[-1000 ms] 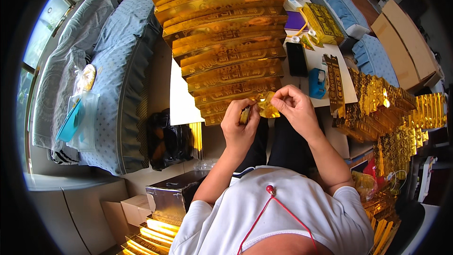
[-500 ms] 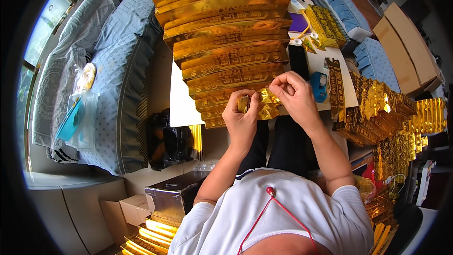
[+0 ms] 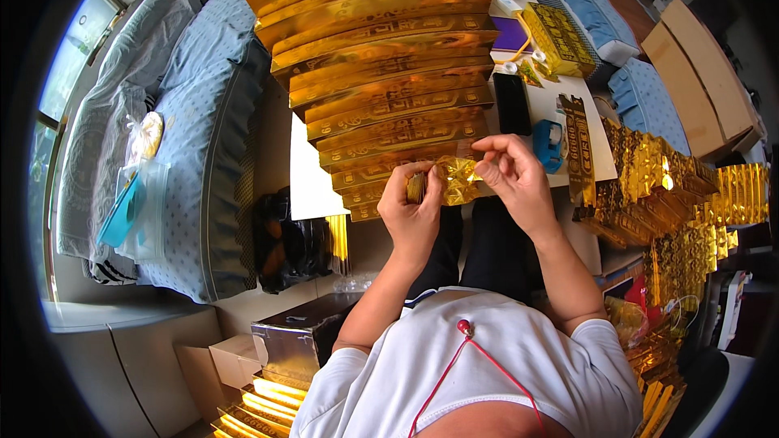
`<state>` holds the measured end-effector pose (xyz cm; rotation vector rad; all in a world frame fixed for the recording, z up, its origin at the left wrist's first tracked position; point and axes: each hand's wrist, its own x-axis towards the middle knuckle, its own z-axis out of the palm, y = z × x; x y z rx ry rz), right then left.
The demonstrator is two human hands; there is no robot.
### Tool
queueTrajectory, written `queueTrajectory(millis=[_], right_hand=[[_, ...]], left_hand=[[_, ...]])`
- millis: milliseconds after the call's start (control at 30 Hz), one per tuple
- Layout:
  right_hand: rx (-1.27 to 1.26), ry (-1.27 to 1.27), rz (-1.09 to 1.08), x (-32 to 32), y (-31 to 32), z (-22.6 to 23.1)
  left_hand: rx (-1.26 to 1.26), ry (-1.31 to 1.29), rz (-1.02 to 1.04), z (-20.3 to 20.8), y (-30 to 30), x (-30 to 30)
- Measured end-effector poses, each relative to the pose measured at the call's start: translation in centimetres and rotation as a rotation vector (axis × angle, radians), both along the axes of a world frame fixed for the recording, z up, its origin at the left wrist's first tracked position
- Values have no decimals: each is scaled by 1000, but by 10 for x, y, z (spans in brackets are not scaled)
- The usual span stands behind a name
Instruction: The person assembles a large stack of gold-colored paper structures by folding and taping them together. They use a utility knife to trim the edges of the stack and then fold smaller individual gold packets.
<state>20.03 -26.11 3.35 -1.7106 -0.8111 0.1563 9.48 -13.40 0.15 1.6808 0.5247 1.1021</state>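
A small piece of crinkled gold foil paper (image 3: 456, 180) is held between both hands over my lap. My left hand (image 3: 411, 212) grips its left end, which looks rolled or folded thick. My right hand (image 3: 511, 175) pinches the right edge with thumb and fingertips. Just beyond the hands, a tall fanned stack of long gold foil sheets (image 3: 381, 65) lies on a white table (image 3: 308, 186).
Folded gold paper pieces (image 3: 673, 186) are piled at the right. On the table lie a black phone (image 3: 512, 103), a blue tape dispenser (image 3: 550, 144) and a yellow pack (image 3: 556, 38). A bed (image 3: 162, 113) runs along the left. A silver box (image 3: 292, 341) sits lower left.
Both hands and the foil piece have shifted slightly; the right hand's fingers have moved along the foil's right edge as it gets folded.
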Motion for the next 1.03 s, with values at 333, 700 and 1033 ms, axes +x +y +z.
queueTrajectory(millis=[333,700,1033], right_hand=[[-25,-101,-65,8,18,3],[-41,-180,-107,15,32,1],[-58,-161,-116,16,32,0]], left_hand=[[-35,33,-60,-8,0,5],[-52,71,-75,-3,8,11],[-12,80,-50,1,10,11]])
